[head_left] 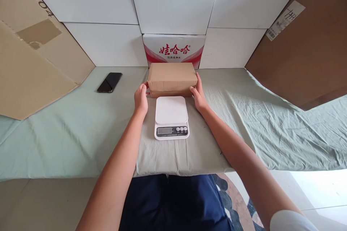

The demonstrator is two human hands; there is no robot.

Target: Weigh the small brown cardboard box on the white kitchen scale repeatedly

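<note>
Head view: left hand (141,100) and right hand (198,95) clasp opposite ends of a brown cardboard parcel (171,77), each grip closed on it for balance, just behind the white kitchen scale (171,117) on the cloth-covered tabletop (81,130).

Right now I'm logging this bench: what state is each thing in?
brown box: closed, held at both ends.
left hand: gripping the box's left end.
right hand: gripping its right end.
scale: platform bare; display reading too small to tell.
phone: lying flat, screen dark.
red-and-white carton: closed, behind the box.
</note>
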